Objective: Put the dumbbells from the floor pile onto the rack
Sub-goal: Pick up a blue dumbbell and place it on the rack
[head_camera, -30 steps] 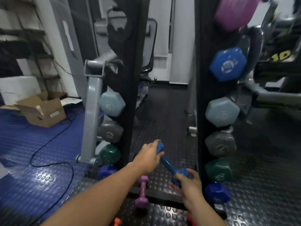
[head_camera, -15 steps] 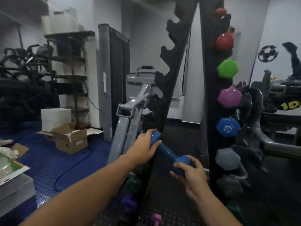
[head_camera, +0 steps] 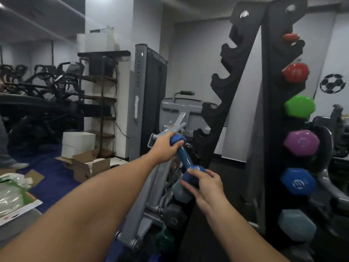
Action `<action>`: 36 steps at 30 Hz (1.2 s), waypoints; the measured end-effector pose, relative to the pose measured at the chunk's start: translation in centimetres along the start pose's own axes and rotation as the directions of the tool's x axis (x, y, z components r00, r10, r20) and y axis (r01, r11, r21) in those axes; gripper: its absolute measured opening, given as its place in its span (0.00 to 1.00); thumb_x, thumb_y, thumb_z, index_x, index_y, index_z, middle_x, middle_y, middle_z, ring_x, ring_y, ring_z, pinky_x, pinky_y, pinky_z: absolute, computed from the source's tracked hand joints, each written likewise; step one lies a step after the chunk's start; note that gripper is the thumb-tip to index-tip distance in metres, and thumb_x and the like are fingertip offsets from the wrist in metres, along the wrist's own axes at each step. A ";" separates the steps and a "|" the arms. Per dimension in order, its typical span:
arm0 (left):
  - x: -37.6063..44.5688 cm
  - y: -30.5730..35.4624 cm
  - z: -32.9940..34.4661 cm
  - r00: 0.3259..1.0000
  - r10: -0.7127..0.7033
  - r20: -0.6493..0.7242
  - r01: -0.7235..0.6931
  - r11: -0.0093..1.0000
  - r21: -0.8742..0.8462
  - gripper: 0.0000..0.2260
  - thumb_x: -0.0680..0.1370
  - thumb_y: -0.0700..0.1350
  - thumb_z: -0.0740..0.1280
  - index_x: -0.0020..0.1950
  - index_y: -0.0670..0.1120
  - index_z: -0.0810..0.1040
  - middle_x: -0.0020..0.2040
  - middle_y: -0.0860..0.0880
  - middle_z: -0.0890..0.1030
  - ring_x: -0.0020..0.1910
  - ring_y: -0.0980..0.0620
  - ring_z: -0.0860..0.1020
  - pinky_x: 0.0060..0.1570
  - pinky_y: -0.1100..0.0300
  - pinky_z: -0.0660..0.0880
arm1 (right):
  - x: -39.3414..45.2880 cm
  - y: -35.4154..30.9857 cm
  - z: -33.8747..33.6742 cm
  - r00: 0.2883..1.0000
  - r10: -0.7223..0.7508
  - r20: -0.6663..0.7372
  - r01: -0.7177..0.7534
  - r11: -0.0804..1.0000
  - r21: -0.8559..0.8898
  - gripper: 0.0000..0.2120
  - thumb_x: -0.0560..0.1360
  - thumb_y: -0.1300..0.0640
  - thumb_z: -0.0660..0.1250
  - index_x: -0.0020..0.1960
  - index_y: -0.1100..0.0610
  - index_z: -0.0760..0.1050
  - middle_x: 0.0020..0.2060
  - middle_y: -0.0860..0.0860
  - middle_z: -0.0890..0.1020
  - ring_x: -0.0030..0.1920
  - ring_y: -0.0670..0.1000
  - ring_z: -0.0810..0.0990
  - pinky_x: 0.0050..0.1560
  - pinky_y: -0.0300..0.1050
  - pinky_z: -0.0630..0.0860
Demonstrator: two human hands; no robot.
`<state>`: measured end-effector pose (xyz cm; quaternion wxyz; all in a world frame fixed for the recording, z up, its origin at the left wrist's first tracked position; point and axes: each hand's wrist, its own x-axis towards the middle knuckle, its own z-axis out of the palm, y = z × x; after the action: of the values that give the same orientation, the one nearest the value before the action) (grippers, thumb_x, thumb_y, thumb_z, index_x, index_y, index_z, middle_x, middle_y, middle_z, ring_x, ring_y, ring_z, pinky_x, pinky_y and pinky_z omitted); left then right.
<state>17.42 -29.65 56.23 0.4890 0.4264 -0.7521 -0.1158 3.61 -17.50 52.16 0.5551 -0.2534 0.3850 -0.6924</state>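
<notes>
Left hand: the left hand (head_camera: 164, 147) is wrapped over the upper head of the blue dumbbell (head_camera: 186, 160), thumb curled along its near face.
Right hand: the right hand (head_camera: 204, 185) clasps the lower head of the same dumbbell, fingers curled round it from below and the right.
Hands: apart, one at each end, both clamped on the dumbbell, with the bar bare between them.
Blue dumbbell: in the air, tilted, upper end to the left and farther away, lower end nearer the camera; it hangs in front of the rack's left upright, between the two uprights, and sits in no notch.
Rack: a tall black rack (head_camera: 228, 95) with two leaning uprights meeting at the top; the notches on the upper left upright hold nothing.
Right upright, top to bottom: a small red head (head_camera: 289, 37), a larger red head (head_camera: 295, 72), a green head (head_camera: 299, 106), a purple head (head_camera: 301, 142), a blue head (head_camera: 298, 181), a pale grey-blue head (head_camera: 296, 225).
Left upright, low down: a grey-blue head (head_camera: 181, 191) just below the right hand, a dark grey head (head_camera: 174, 216), a dark green head (head_camera: 164, 241).
Background, left: an open cardboard box (head_camera: 88, 165) and a white box (head_camera: 78, 143) on the blue floor (head_camera: 54, 178).
Wall, right: a football sticker (head_camera: 331, 83).
</notes>
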 end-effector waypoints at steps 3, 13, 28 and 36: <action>2.6 -2.4 2.1 0.997 -0.079 0.025 0.080 0.996 -0.033 0.10 0.79 0.48 0.71 0.59 0.47 0.80 0.46 0.52 0.81 0.47 0.55 0.80 0.49 0.63 0.74 | 1.5 0.5 0.8 1.000 0.013 0.005 -0.013 0.999 0.030 0.27 0.71 0.73 0.74 0.65 0.62 0.67 0.60 0.62 0.72 0.55 0.60 0.78 0.51 0.64 0.83; 9.5 -4.4 7.6 0.970 -0.227 0.084 0.242 0.929 -0.281 0.14 0.79 0.48 0.71 0.61 0.42 0.82 0.51 0.44 0.85 0.50 0.50 0.83 0.52 0.57 0.79 | 5.5 -1.7 4.6 0.996 -0.045 -0.081 0.053 0.994 0.093 0.14 0.76 0.73 0.68 0.60 0.67 0.72 0.53 0.62 0.76 0.51 0.61 0.80 0.53 0.63 0.82; 6.8 -2.5 9.6 0.847 -0.304 0.435 0.489 0.766 -0.417 0.15 0.82 0.29 0.55 0.44 0.44 0.76 0.39 0.46 0.77 0.27 0.55 0.79 0.25 0.67 0.75 | 6.0 -2.2 1.3 0.996 0.061 -0.062 -0.067 0.993 -0.095 0.09 0.77 0.62 0.72 0.53 0.61 0.73 0.50 0.61 0.79 0.41 0.60 0.83 0.50 0.61 0.84; 4.5 -3.1 8.7 0.869 -0.391 0.302 0.494 0.709 -0.504 0.11 0.83 0.37 0.62 0.63 0.39 0.80 0.52 0.43 0.83 0.42 0.50 0.81 0.36 0.63 0.77 | 6.3 -2.8 -1.6 0.994 0.093 -0.060 -0.101 0.984 -0.148 0.16 0.80 0.55 0.68 0.65 0.60 0.73 0.57 0.65 0.77 0.54 0.69 0.79 0.40 0.60 0.80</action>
<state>11.10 -37.09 52.98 0.4835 0.4183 -0.5977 -0.4838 -0.81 -22.95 53.01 0.5570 -0.2571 0.4626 -0.6400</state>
